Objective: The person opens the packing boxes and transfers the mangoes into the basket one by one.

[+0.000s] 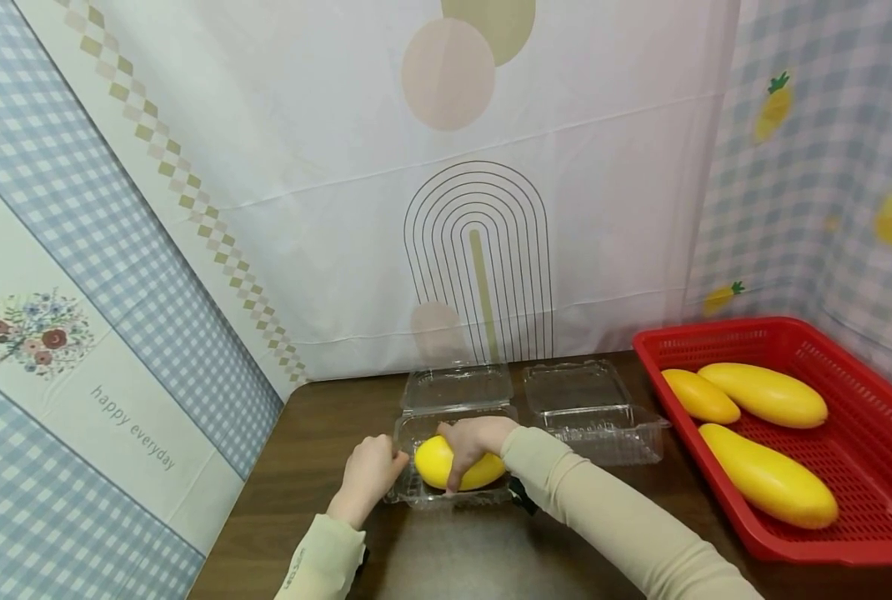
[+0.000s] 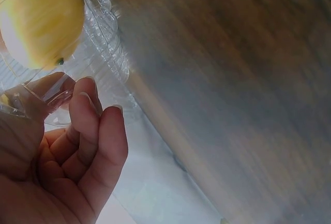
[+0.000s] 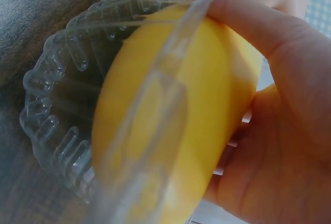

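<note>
A smooth yellow mango (image 1: 433, 462) lies in the base of a clear plastic clamshell box (image 1: 416, 423), whose lid stands open at the back. My right hand (image 1: 474, 443) reaches over the mango from above and grips it, thumb on the near side. In the right wrist view the mango (image 3: 170, 100) fills the middle, with the box's ribbed wall (image 3: 57, 131) beside it and the right palm (image 3: 279, 141) against its side. My left hand (image 1: 369, 471) pinches the box's left rim. Up close, the left hand's fingers (image 2: 106, 146) curl in towards the thumb at the clear plastic edge.
A second open clamshell box (image 1: 603, 433) stands right of the first one. Farther right, a red plastic basket (image 1: 754, 546) holds several things: a long mango (image 1: 772, 479), another behind it (image 1: 769, 394) and a smaller, more orange mango (image 1: 701, 396). A patterned cloth (image 1: 341, 250) hangs behind the table.
</note>
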The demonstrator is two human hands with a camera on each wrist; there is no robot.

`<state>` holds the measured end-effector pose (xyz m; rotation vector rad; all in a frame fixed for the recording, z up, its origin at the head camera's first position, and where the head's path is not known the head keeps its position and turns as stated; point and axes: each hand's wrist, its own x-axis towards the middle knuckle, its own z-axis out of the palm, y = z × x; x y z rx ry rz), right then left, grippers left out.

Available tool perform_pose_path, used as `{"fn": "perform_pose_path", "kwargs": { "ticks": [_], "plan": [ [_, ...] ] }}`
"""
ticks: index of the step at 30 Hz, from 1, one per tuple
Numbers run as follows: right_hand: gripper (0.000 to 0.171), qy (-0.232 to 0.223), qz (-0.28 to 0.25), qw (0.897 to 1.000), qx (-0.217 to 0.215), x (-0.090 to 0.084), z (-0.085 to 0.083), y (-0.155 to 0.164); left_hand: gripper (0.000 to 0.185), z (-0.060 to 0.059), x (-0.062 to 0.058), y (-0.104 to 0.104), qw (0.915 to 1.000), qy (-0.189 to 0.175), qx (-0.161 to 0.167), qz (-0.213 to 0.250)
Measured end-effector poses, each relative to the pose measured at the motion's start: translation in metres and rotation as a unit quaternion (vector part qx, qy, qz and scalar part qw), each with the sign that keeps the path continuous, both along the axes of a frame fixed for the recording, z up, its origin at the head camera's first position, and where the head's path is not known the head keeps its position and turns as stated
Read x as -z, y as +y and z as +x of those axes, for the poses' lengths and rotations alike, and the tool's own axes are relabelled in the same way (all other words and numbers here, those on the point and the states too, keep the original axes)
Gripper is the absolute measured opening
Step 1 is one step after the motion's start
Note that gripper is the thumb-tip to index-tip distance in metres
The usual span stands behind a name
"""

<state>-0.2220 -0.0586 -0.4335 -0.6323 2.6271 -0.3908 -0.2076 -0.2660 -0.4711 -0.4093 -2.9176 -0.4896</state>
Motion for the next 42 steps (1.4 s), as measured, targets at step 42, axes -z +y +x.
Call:
{"fn": "perform_pose_path", "kwargs": {
  "ticks": [42],
  "plan": [
    [0.091,0.177,0.105,0.976,-0.078,-0.079,-0.010,0.011,0.052,0.001,-0.001,0.003,0.9998,0.012,0.002,-0.015]
  ]
}}
